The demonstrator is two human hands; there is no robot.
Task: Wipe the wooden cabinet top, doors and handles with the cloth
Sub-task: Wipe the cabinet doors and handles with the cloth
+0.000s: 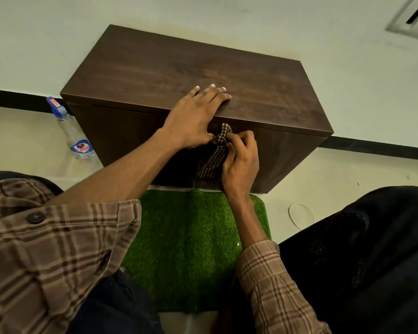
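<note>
- The wooden cabinet point(179, 68) stands on a pale floor point(348, 201) against a light wall point(323, 25); its dark top faces the camera and its front doors fall away below the near edge.
- The left hand point(193, 116) lies flat on the top near that front edge, fingers spread and pointing right; the thumb hooks down over the edge, touching the cloth point(215, 153); the hand grips nothing.
- The right hand point(239, 160) is clamped on the cloth, a dark checked rag bunched between fingers and thumb; it presses against the upper front of the cabinet, about where the two doors meet; the handle, if one is there, is hidden under cloth and fingers.
- The two hands sit close together, all but touching at the cloth.
- A spray bottle point(75, 133) with a blue trigger and a blue label stands on the floor just beside the cabinet's left end.
- A green grass-like mat point(191, 249) lies on the floor in front of the cabinet, between the person's dark-trousered legs; checked shirt sleeves point(58, 249) cover both forearms part way.
</note>
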